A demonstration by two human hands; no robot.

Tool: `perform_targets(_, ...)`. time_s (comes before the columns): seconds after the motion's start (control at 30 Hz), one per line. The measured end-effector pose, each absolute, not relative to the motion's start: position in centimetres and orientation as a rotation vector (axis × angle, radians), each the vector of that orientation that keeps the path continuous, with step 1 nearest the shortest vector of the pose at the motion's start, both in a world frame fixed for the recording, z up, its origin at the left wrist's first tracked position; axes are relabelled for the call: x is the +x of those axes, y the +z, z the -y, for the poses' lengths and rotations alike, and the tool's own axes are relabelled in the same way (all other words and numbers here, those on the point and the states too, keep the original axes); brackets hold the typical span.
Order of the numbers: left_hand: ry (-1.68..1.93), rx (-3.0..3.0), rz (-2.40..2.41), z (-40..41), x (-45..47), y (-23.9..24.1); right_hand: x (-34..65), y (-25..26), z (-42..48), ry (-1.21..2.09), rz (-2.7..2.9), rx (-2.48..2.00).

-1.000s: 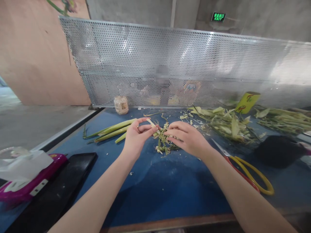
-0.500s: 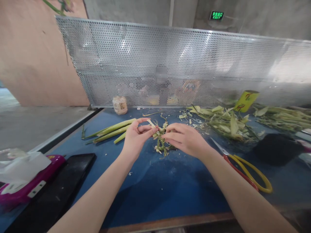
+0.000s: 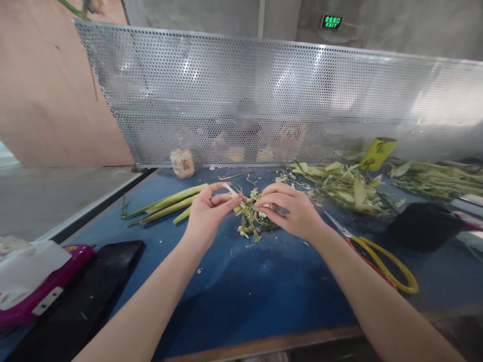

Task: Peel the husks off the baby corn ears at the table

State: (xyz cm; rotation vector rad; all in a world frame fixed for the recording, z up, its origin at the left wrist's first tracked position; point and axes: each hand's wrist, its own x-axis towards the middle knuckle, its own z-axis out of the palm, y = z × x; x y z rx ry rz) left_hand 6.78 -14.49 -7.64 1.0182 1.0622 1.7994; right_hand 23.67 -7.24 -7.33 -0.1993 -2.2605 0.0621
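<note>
My left hand [image 3: 207, 211] is closed, thumb and fingers pinching a pale, flat strip of plant stalk [image 3: 231, 190] that sticks up past the fingertips. Facing it, my right hand [image 3: 290, 207] has thumb and forefinger pressed together close to the strip's lower end; what lies in that pinch is too small to make out. Under and between both hands is a small heap of curled green plant scraps [image 3: 251, 221] on the blue tabletop [image 3: 241, 291]. Just left of my left hand lie several long green stalks [image 3: 166, 205], partly hidden by it.
Scissors [image 3: 372, 251] with red and yellow handles lie by my right forearm. Behind them are a husk pile [image 3: 350, 188], a yellow-green tube [image 3: 378, 153] and a black object [image 3: 422, 226]. A wrapped roll [image 3: 182, 163] stands before the perforated metal screen [image 3: 211, 90]. A black tray [image 3: 109, 266] lies left.
My right hand's fingers have drawn together into a tighter pinch near the strip. My left hand keeps its hold on it. The whole view has shifted slightly.
</note>
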Motion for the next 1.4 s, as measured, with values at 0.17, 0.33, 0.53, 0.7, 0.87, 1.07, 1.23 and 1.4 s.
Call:
perform_targets(0.17,1.85,0.865,-0.997,14.3,6.5,-7.5,23.7,-7.4,7.3,-0.148,2.349,-0.137)
perform_targets(0.33,1.822,0.799,-0.996,14.2,6.4,-7.7,23.6,-7.3,7.6,-0.365,2.397,-0.126)
perform_targets(0.53,1.79,0.828,-0.984,14.2,6.4,-7.8,23.8,-7.5,7.0,-0.27,2.336,-0.093)
perform_targets(0.7,1.788,0.861,-0.995,14.0,6.7,-7.9,23.8,-7.3,7.2,-0.084,2.278,-0.102)
perform_targets(0.87,1.81,0.985,-1.078,14.3,6.9,-7.7,23.6,-7.4,7.4,-0.009,2.293,-0.152)
perform_targets(1.07,1.728,1.282,-1.191,14.5,7.0,-8.0,23.2,-7.5,7.6,0.172,2.257,-0.162)
perform_targets(1.23,1.704,1.297,-1.219,14.4,7.0,-8.3,22.8,-7.4,7.9,0.504,2.171,-0.29)
perform_targets(1.4,1.672,1.293,-1.211,14.4,7.0,-8.4,22.4,-7.6,8.1,0.88,2.022,-0.491)
